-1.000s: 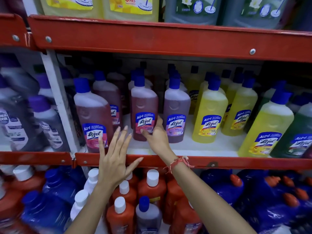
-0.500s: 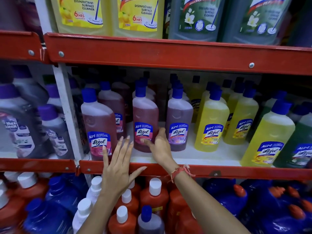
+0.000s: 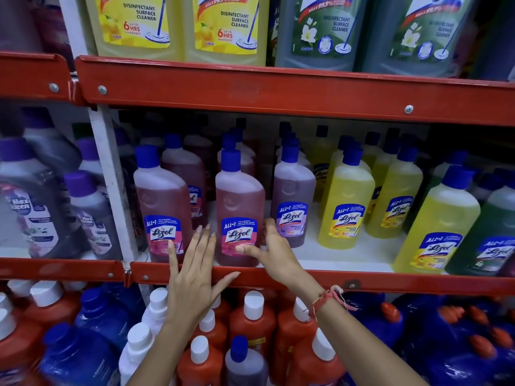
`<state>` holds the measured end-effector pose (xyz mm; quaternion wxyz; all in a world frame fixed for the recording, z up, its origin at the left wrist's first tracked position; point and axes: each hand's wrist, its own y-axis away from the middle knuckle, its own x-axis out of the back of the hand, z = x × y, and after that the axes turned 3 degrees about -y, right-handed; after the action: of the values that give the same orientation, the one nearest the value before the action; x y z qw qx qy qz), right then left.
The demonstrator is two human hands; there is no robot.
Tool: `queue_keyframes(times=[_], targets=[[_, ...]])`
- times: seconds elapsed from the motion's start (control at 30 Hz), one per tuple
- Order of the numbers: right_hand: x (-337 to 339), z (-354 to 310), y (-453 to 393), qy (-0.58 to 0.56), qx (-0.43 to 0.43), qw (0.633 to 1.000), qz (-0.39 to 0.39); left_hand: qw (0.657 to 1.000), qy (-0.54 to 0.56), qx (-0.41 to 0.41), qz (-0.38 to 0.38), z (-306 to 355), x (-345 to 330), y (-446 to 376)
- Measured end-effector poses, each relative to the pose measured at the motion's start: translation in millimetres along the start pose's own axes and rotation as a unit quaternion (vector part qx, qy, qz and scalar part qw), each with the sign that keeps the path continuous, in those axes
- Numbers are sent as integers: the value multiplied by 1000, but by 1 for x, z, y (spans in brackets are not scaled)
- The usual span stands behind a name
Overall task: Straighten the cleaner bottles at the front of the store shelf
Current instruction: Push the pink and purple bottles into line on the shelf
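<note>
Blue-capped Lizol cleaner bottles stand on the middle shelf (image 3: 390,284). My right hand (image 3: 274,252) grips the middle pink bottle (image 3: 237,201) low on its right side, thumb on the label. That bottle stands upright at the shelf's front lip. My left hand (image 3: 192,274) hovers open with fingers spread in front of the lip, fingertips close to the left pink bottle (image 3: 160,196), holding nothing. A purple bottle (image 3: 294,190) stands further back, just right of my right hand. Two yellow bottles (image 3: 345,196) stand behind the front line.
A yellow bottle (image 3: 437,227) and a green one (image 3: 490,235) stand at the front right. A white upright post (image 3: 111,185) divides off grey bottles (image 3: 33,207) to the left. Large jugs (image 3: 228,26) fill the shelf above. Red and blue bottles (image 3: 252,319) crowd the shelf below.
The middle pink bottle has come forward to the shelf's front lip with my right hand on it. My left hand has stayed open near the lip.
</note>
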<state>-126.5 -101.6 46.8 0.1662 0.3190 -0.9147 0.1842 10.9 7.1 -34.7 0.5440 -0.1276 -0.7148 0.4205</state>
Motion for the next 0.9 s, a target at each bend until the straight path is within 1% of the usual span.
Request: queue_keyframes(times=[0.4, 0.47, 0.53, 0.6, 0.67, 0.7, 0.73, 0.8, 0.83, 0.9], targets=[[6, 1, 17, -18, 14, 999, -23, 997, 48, 22, -47, 3, 9, 2], [11, 0, 21, -24, 30, 999, -9, 998, 47, 18, -49, 3, 10, 2], [21, 3, 25, -32, 51, 997, 52, 997, 51, 18, -49, 3, 10, 2], [34, 7, 30, -42, 64, 984, 160, 997, 56, 21, -49, 3, 10, 2], [45, 14, 30, -8, 66, 965, 256, 997, 63, 24, -45, 4, 10, 2], [51, 19, 27, 24, 56, 958, 280, 997, 67, 24, -43, 4, 11, 2], [55, 23, 22, 51, 43, 956, 285, 997, 68, 24, -41, 4, 10, 2], [61, 30, 9, 58, 20, 964, 257, 997, 67, 21, -40, 4, 10, 2], [64, 32, 1, 31, 10, 971, 236, 997, 68, 21, -42, 4, 10, 3], [67, 32, -12, -71, -16, 981, 182, 996, 70, 23, -46, 3, 11, 3]])
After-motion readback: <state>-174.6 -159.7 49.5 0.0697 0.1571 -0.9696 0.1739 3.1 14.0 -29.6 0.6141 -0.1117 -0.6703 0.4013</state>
